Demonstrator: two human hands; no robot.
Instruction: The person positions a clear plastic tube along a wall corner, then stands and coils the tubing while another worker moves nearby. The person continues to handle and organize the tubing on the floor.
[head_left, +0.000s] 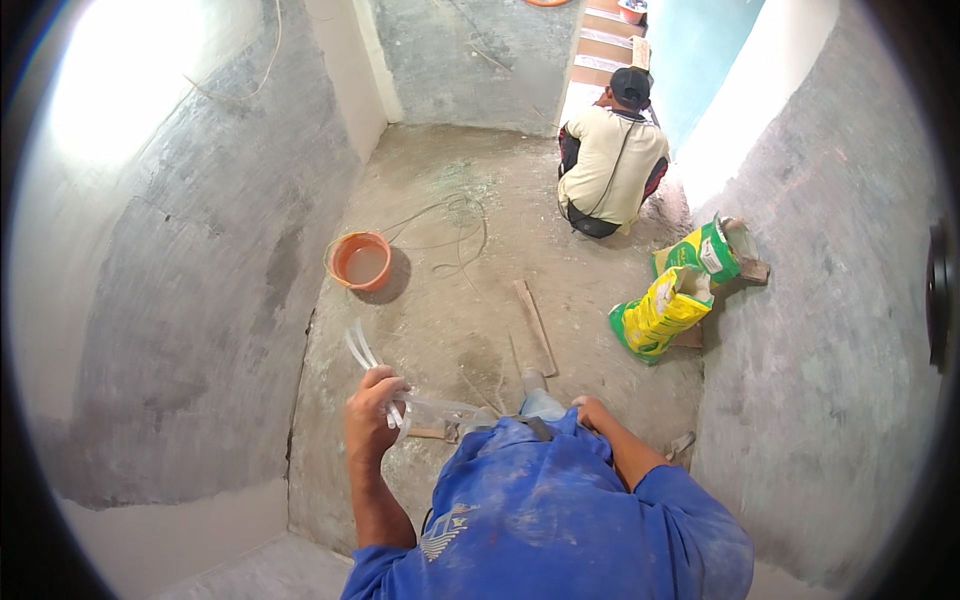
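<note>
My left hand (374,408) is raised to the left of my body and closed around a looped length of clear plastic tube (366,346). Bent ends of the tube stick up above the fist, and a see-through stretch trails right towards my waist. Close against the front of my blue shirt is my right hand (592,412); its fingers are mostly hidden, so whether it grips anything does not show. Just ahead of my waist a pale grey-blue shape (540,396), perhaps a trouser leg, is partly covered by the shirt.
An orange bucket (362,262) of cloudy liquid stands on the left, beside a loose cable (484,232). A wooden strip (535,328) lies ahead. Open yellow-green bags (664,312) stand by the right wall. A person (612,168) in a cap squats near the doorway.
</note>
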